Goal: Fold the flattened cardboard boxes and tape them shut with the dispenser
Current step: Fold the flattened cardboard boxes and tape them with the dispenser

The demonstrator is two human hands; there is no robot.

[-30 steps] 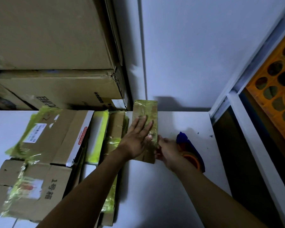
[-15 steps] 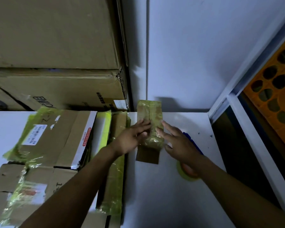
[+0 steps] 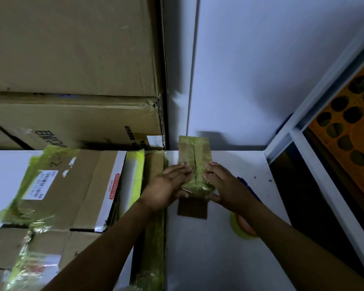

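Reaching forward side by side, left grip [image 3: 168,186] and right grip [image 3: 226,185] face palms inward, fingers straight.

The worker's left hand [image 3: 166,187] and right hand [image 3: 227,185] were bare, as were the left forearm [image 3: 105,248] and right forearm [image 3: 292,248], both uncovered from the wrists to the lower edge of the head-camera view. Dim light left fingernails and finer detail too dark to make out.

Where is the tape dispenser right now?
Head view, right side: the tape dispenser lies on the white table, partly under the right forearm, near the small box.
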